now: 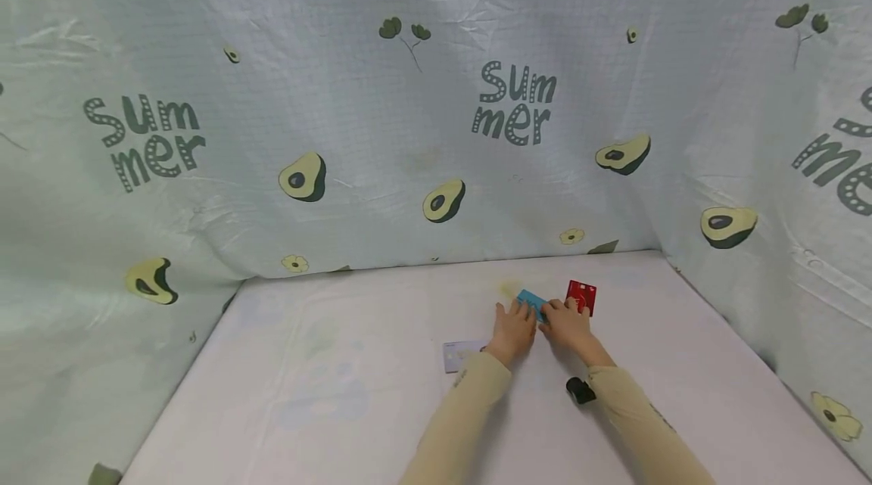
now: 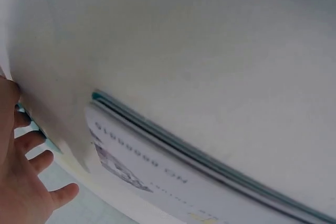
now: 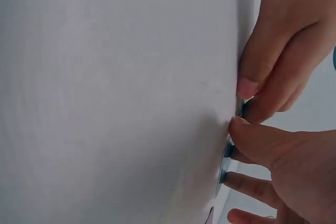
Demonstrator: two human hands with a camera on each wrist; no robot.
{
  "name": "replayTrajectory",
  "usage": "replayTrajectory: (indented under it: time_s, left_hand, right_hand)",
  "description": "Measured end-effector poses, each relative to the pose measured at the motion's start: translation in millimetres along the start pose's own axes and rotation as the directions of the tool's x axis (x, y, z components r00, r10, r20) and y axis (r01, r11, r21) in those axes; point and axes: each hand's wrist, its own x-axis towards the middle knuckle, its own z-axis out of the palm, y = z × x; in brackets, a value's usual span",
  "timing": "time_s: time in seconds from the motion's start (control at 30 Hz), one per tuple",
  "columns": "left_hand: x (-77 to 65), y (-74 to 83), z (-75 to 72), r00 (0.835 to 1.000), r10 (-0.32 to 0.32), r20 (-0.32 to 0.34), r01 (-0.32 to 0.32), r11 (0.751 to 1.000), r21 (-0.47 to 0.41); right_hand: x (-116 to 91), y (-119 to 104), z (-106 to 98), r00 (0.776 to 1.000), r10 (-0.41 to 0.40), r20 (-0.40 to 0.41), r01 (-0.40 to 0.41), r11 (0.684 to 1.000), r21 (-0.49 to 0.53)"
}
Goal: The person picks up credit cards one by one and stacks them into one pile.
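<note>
Both hands meet at a blue card (image 1: 532, 303) lying on the table toward the back. My left hand (image 1: 512, 330) pinches its left side between thumb and fingers, the outer fingers spread in the left wrist view. The right hand (image 1: 565, 324) holds its right side, with the thumb (image 3: 249, 132) low at the near edge. Just beyond the right fingers lies a red card (image 1: 583, 294), partly covered by them. A lilac card (image 1: 458, 358) lies beside the left wrist. Close up, this pale printed card (image 2: 152, 156) shows several layered edges, some teal.
A small black object (image 1: 580, 390) sits by the right forearm. The pale table (image 1: 327, 394) ends at a hanging sheet (image 1: 381, 129) printed with avocados and lettering, which also rises along both sides.
</note>
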Motion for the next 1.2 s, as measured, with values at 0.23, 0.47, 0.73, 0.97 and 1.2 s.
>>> replayTrajectory:
  time_s: [0.23,0.47,0.73,0.97,1.2]
  left_hand:
    - [-1.4,1.8,1.6,0.994,0.058,-0.098,-0.051,0.996,0.067]
    - [-0.7,0.6,8.3,0.987,-0.007,-0.158,0.004,1.000,-0.019]
    - [7.1,0.6,20.8,0.982,-0.093,-0.168,0.072,0.989,-0.126]
    - [29.8,3.7,49.6,0.970,-0.090,-0.225,0.063,0.990,-0.124]
    - [5.0,-3.8,20.9,0.967,-0.083,-0.241,0.067,0.995,-0.075]
  right_hand:
    - [5,9,1,0.993,-0.080,-0.082,0.080,0.997,-0.009]
    - [10,20,4,0.965,-0.239,-0.108,0.232,0.970,-0.075]
    - [12,33,7,0.907,-0.386,-0.168,0.340,0.907,-0.249]
    - [19,37,3,0.916,-0.392,-0.088,0.360,0.899,-0.250]
    - [24,40,-3,0.930,-0.367,-0.023,0.358,0.917,-0.173]
